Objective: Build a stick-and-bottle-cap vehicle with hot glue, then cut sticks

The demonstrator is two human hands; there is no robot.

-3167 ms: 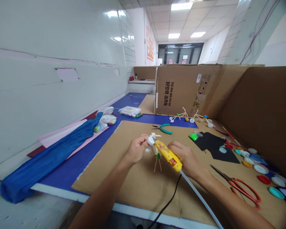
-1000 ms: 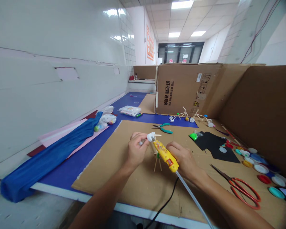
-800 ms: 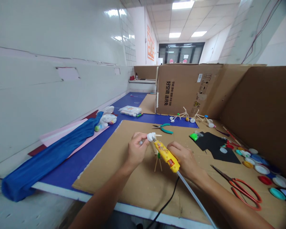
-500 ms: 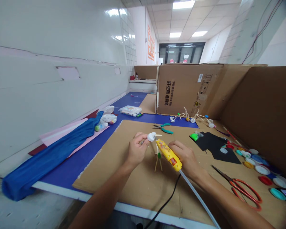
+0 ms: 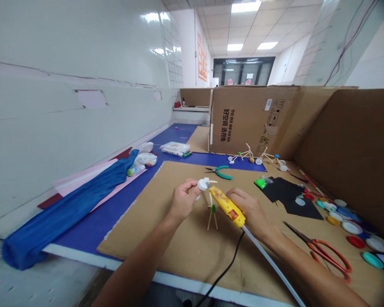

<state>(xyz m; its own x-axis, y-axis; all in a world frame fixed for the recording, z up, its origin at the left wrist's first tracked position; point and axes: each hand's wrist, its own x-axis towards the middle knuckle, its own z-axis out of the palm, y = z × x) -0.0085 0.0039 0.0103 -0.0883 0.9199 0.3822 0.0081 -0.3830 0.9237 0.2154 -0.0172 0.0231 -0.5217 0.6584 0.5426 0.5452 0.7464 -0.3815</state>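
Bottle cap sits pinched in your left hand, above a small stick frame and just beside the tip of the yellow glue gun. Your right hand grips that gun over the cardboard sheet, with green-handled pliers beyond.

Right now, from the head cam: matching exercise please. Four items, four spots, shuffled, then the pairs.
Items:
1. yellow hot glue gun
2. white plastic cap
3. needle-nose pliers
4. red-handled scissors

Spots:
A. far edge of the cardboard sheet
B. pinched by the left hand
C. gripped in the right hand
D. lying on the cardboard at right, nearer than the black sheet

Pairs: 1-C, 2-B, 3-A, 4-D
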